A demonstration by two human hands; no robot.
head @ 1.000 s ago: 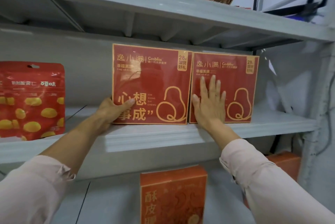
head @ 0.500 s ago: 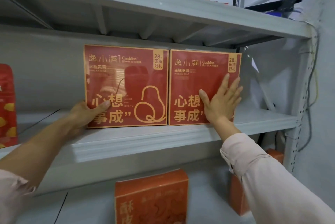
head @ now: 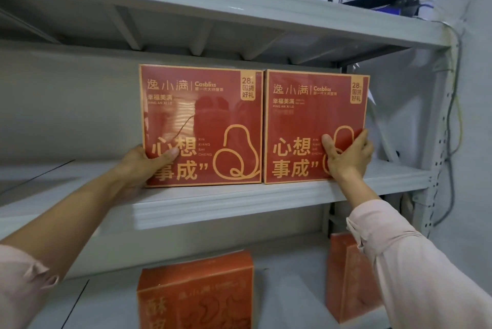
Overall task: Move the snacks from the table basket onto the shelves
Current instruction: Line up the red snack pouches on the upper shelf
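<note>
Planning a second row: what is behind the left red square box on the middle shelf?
Beside and above the left red square cardboard box, only the pale grey back wall shows. Directly behind it, its own face hides everything.

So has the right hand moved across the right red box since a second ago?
Yes. The right hand has slid rightward across the right red box, from its left half to its right edge, where thumb and fingers now grip it.
</note>
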